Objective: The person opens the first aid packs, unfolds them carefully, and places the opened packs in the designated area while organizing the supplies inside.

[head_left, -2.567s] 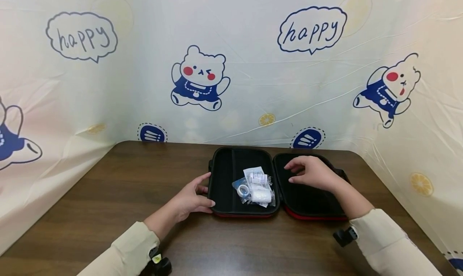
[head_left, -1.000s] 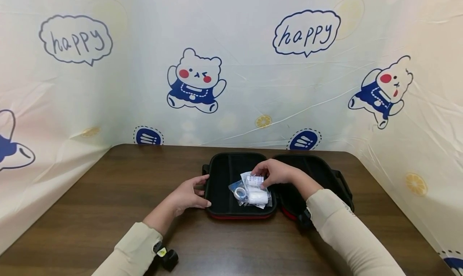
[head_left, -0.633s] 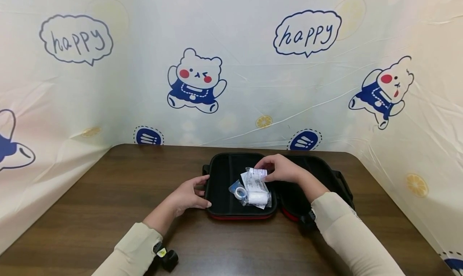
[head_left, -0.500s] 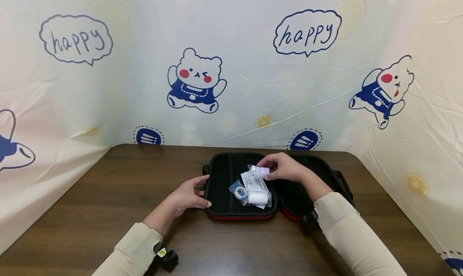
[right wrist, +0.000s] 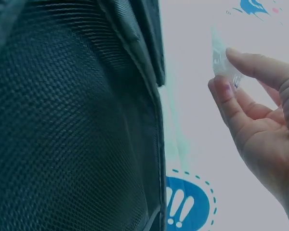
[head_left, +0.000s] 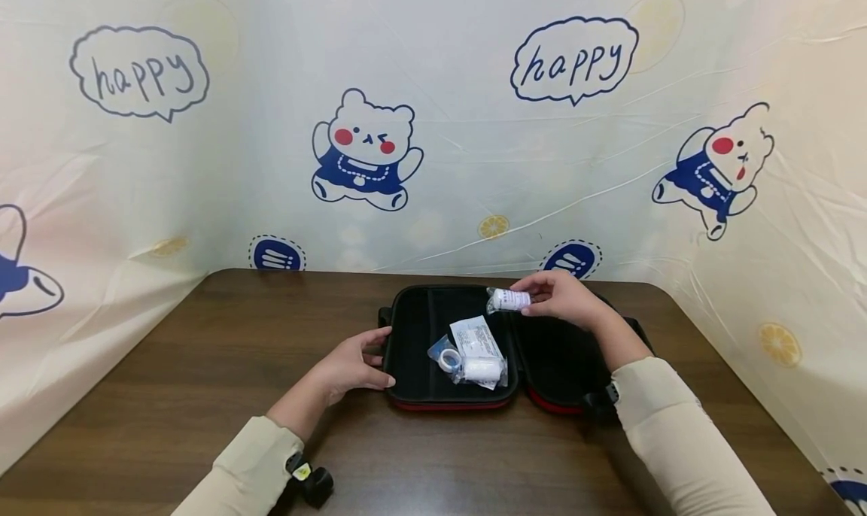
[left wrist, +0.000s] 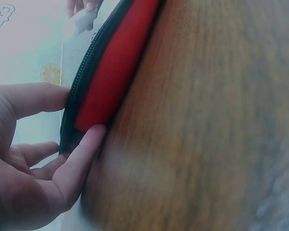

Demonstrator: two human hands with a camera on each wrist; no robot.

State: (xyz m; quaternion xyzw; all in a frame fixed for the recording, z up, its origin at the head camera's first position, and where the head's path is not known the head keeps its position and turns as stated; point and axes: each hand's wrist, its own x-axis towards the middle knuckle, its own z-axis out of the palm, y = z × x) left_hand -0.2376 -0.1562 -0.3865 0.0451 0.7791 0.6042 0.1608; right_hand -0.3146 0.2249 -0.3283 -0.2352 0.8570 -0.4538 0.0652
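An unfolded black zip case (head_left: 409, 350) with a red outside lies on the table. My left hand (head_left: 348, 364) steadies its left side; in the left wrist view, thumb and fingers grip the zipped corner by the red shell (left wrist: 116, 72). Above the case's back edge, my right hand (head_left: 565, 299) pinches a small white rolled bandage (head_left: 509, 299) in clear wrapping between thumb and fingertips. The right wrist view shows the clear wrapping (right wrist: 221, 60) between them. Inside the left half lie a printed white packet (head_left: 476, 335), a larger wrapped white roll (head_left: 482, 369) and a white tape roll (head_left: 450, 361).
The case's right half (head_left: 552, 358) lies flat under my right forearm, its mesh lining (right wrist: 72, 125) close in the right wrist view. Brown wooden table (head_left: 223, 365) surrounds the case. A printed curtain (head_left: 454, 162) hangs behind the back edge.
My right hand came from over the right half, took the small rolled bandage off the pile, and lifted it back and to the right. My left hand stays at the case's left side.
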